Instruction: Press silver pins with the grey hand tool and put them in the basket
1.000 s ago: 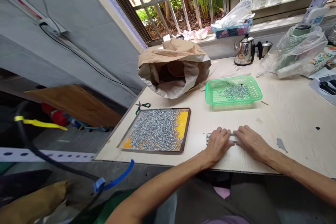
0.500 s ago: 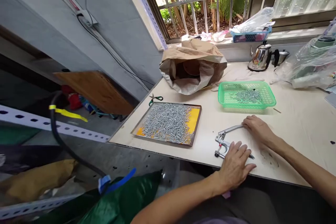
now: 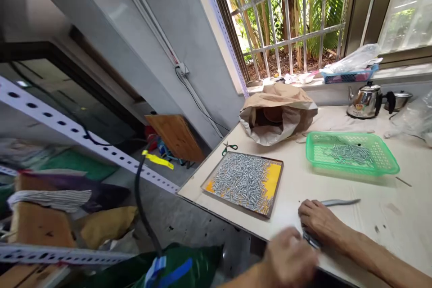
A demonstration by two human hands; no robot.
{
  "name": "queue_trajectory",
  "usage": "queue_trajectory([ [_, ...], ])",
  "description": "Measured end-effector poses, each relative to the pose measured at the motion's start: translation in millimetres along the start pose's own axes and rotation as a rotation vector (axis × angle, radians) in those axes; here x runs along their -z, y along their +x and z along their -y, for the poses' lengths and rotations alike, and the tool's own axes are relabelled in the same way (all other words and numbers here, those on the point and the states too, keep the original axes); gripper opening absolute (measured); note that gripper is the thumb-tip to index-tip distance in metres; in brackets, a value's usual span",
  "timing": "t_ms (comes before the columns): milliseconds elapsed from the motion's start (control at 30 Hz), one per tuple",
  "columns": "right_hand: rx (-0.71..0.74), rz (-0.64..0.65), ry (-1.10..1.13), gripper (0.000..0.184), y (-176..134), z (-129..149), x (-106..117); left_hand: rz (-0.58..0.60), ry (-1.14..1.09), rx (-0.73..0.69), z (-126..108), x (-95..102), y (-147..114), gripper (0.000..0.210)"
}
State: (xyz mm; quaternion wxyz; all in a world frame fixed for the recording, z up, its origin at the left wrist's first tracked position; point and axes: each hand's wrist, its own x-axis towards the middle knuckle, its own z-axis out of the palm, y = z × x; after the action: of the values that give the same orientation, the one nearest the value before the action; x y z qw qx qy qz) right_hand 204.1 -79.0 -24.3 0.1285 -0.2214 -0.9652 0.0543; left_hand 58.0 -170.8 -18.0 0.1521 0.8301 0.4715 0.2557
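My right hand (image 3: 319,222) lies on a metal plier-like tool near the table's front edge, with its fingers curled over the tool's head. One handle of the tool (image 3: 340,201) sticks out to the right, and another part shows under my wrist. My left hand (image 3: 290,261) is blurred, low at the table's front edge just left of my right hand; I cannot tell whether it holds anything. A yellow-bottomed tray (image 3: 274,175) full of small metal screws lies to the left of my hands. A green plastic basket (image 3: 388,168) holding more of these screws sits further back.
An open brown paper bag (image 3: 280,114) stands at the back of the table and small scissors (image 3: 229,147) lie by the tray. A steel kettle (image 3: 367,101) is at the far right by the barred window. Perforated metal rails, a black cable and bags fill the floor on the left.
My view has swung left and up. My right hand moved from the tool's upper handle onto its head. My left hand came off the tool and drew back to the table edge.
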Motion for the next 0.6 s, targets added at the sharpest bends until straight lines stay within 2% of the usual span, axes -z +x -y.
queue_trajectory([
  [33,-0.014,-0.055,0.078,0.015,2,0,1,-0.066,0.063,0.019,17,20.9,5,0.031],
  [100,-0.055,-0.196,0.251,0.016,6,-1,13,-0.249,0.333,0.162,50,59.3,22,0.03],
  [133,-0.083,-0.287,0.31,0.017,8,-4,24,-0.275,0.419,0.203,65,74.0,32,0.027],
  [200,-0.167,-0.492,0.307,0.019,10,-17,51,-0.189,0.538,0.262,90,91.6,52,0.022],
  [300,-0.317,-0.661,0.002,0.023,5,-56,94,0.055,0.643,0.269,115,94.9,76,0.021],
  [367,-0.439,-0.621,-0.23,0.035,-6,-82,112,0.179,0.685,0.234,124,89.9,86,0.021],
  [433,-0.518,-0.561,-0.353,0.047,-22,-95,116,0.235,0.694,0.199,130,84.2,92,0.022],
  [500,-0.51,-0.486,-0.3,0.049,-42,-89,105,0.246,0.678,0.179,134,79.6,96,0.021],
  [600,-0.393,-0.285,-0.015,0.035,-71,-52,74,0.243,0.647,0.172,138,76.9,102,0.02],
])
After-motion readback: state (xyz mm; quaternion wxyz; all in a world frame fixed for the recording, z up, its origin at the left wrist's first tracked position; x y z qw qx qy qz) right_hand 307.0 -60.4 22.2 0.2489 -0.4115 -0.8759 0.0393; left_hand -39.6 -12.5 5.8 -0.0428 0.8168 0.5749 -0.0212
